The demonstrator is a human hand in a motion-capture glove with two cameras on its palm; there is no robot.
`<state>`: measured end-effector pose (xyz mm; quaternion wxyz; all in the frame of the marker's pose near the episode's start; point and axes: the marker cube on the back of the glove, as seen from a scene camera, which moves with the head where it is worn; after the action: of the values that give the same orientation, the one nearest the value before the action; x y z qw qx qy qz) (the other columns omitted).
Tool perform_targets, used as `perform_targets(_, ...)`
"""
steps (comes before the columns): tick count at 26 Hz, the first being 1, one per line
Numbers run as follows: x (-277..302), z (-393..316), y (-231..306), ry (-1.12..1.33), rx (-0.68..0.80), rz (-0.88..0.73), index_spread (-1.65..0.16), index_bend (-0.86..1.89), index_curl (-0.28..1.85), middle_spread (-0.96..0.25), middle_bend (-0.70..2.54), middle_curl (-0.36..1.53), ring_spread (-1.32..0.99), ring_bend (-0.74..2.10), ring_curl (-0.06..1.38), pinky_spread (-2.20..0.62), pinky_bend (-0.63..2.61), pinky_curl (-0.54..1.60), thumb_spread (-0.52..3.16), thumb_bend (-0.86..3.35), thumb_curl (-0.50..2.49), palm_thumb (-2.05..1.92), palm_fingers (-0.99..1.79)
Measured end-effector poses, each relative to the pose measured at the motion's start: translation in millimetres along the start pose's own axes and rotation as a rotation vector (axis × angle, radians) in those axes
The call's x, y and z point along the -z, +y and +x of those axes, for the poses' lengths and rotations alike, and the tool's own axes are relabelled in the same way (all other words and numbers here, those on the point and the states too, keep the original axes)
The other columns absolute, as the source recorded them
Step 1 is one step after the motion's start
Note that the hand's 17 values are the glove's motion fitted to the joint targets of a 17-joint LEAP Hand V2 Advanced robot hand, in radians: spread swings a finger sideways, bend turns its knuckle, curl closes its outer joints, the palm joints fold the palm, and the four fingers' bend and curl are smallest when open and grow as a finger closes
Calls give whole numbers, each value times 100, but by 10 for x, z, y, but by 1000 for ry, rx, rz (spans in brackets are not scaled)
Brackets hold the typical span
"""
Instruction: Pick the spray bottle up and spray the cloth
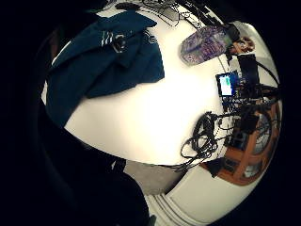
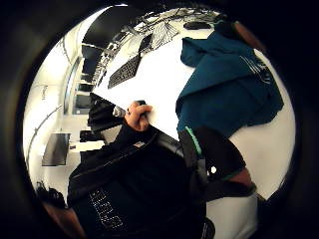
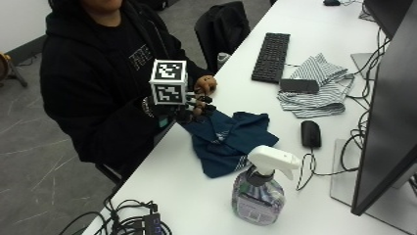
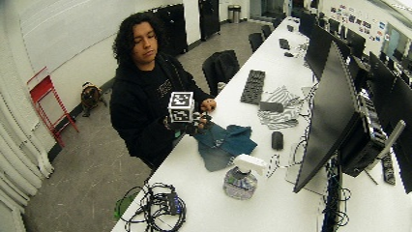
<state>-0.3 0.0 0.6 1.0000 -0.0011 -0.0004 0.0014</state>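
Here, in the outside view, the gloved right hand hangs left of centre above the near edge of the white table; its fingers look loosely curled and hold nothing, though the view is small. The teal cloth lies crumpled just beside it. The spray bottle stands upright at lower centre, apart from the hand. The bare left hand rests on the table edge. In the little-finger palm view, cloth and bottle lie well apart.
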Motion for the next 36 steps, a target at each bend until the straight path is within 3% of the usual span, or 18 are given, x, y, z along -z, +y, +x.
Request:
perform_targets(11,-46,24,-12,6,-7,-22,-34,18,19,-7,25,17,-10,33,18,14,28,18,87,26,16,51,47)
perform_targets(28,-110,80,-22,-15,-28,-35,-38,16,25,-7,20,26,-11,30,23,18,25,25,108,15,24,56,47)
perform_targets(36,129,653,-158,-14,-230,38,-38,14,26,-7,20,28,-11,33,26,18,24,27,111,10,26,58,51)
